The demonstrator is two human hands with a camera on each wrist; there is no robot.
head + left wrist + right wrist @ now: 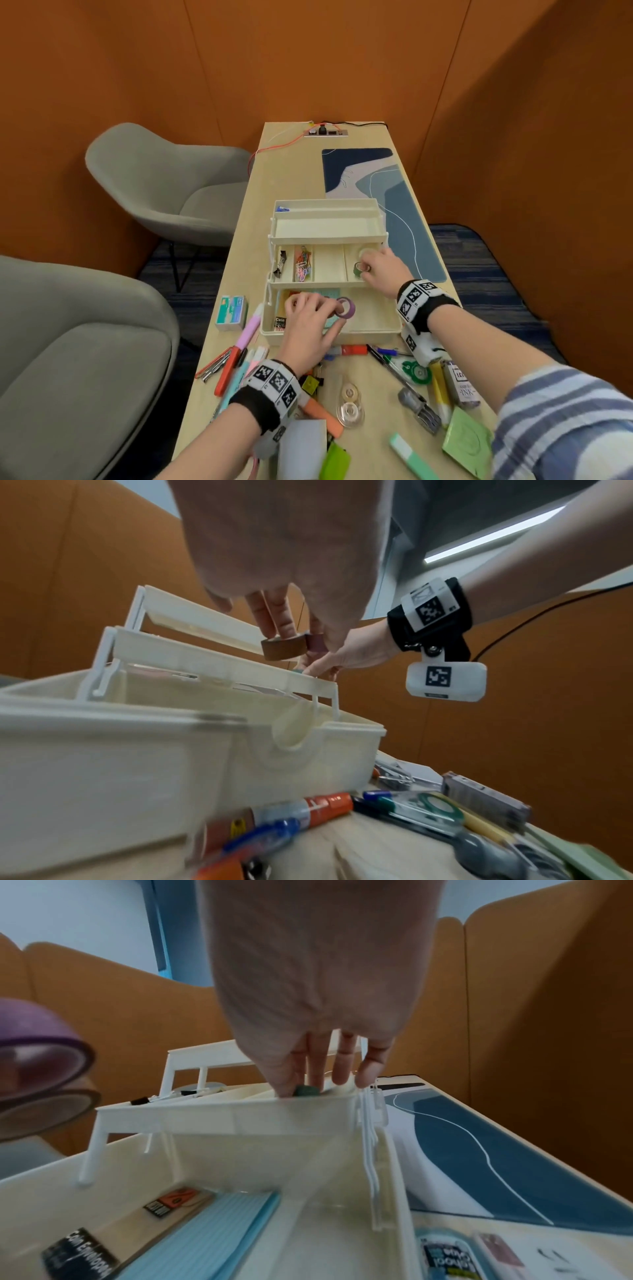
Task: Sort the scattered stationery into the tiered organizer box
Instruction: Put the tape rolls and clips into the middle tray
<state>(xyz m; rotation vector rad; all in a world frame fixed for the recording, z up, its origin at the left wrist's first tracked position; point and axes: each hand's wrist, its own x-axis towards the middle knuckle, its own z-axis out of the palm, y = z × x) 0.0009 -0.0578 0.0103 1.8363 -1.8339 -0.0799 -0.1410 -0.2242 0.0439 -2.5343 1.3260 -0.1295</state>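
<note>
The cream tiered organizer box [363, 331] stands open mid-table. My left hand [318, 308] hovers over its bottom tier and holds two tape rolls: a purple roll [345, 306] and a brown roll [283, 649] that hangs on my fingers. My right hand [368, 270] reaches into the right compartment of the middle tier [222, 1118], thumb and fingers pinching a dark green tape roll [306, 1091]. A pale green roll [365, 254] lies just behind it. The left compartments hold binder clips [281, 262] and paper clips [302, 263]. Notepads lie in the bottom tier.
Pens, highlighters [251, 329], correction tapes [350, 401], an ink bottle [460, 383], green sticky notes [467, 442] and a staples box [232, 312] crowd the near table. A blue desk mat [394, 192] lies beyond the box. Grey chairs [164, 185] stand left.
</note>
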